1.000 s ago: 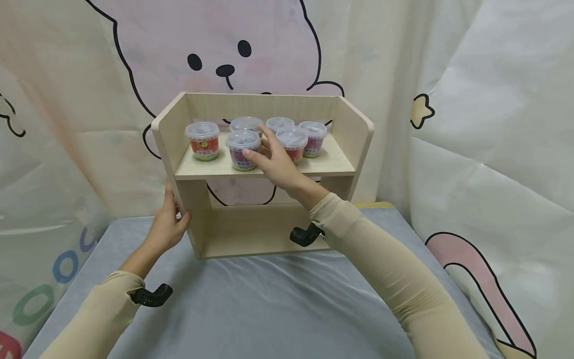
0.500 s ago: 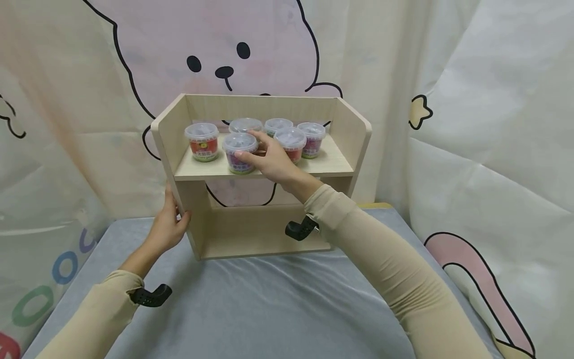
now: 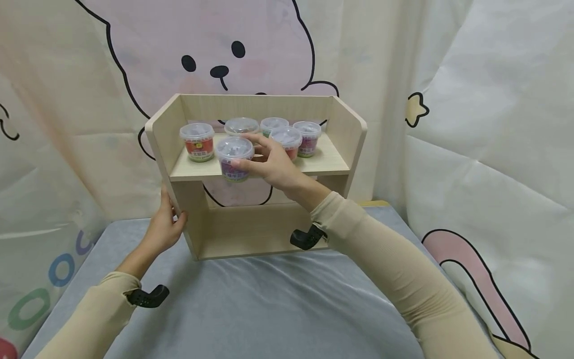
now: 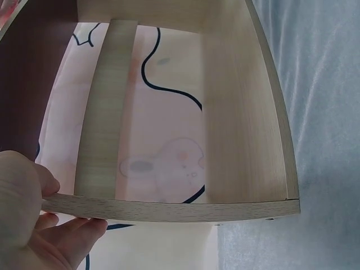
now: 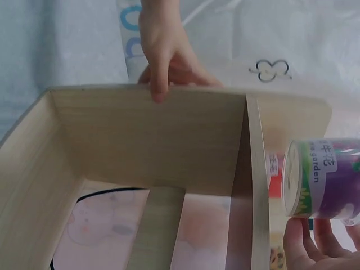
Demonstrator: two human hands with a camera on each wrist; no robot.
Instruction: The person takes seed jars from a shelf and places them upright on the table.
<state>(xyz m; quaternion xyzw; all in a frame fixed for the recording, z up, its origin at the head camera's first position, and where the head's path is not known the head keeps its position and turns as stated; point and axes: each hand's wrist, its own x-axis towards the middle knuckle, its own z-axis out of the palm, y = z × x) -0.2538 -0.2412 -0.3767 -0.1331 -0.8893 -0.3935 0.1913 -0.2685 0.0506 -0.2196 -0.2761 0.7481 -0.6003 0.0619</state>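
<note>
Nearest to us, a grey cloth (image 3: 269, 309) covers the table, and both our arms in beige sleeves reach forward over it. Our left hand (image 3: 162, 230) grips the front edge of the left side panel of the wooden shelf unit (image 3: 345, 149), thumb on the inner face and fingers wrapped round the outer face; the left wrist view shows the panel edge pinched between thumb and fingers. The unit stands on the cloth, open at the front, lower compartment bare. Higher up, our right hand (image 3: 269, 164) holds the purple-labelled cup (image 3: 233, 158) with fingers and thumb curled round its side. The cup sits to the left of the palm, at the front edge of the upper shelf board; in the right wrist view its body lies just past the board edge, fingertips (image 5: 315, 239) against its wall. Whether its base touches the board we cannot tell. Behind it on the shelf stand a red-labelled cup (image 3: 197, 141) to the left and four more lidded cups, among them one (image 3: 307, 138) at the right end. Farthest back hangs a cartoon-printed curtain (image 3: 215, 45).
</note>
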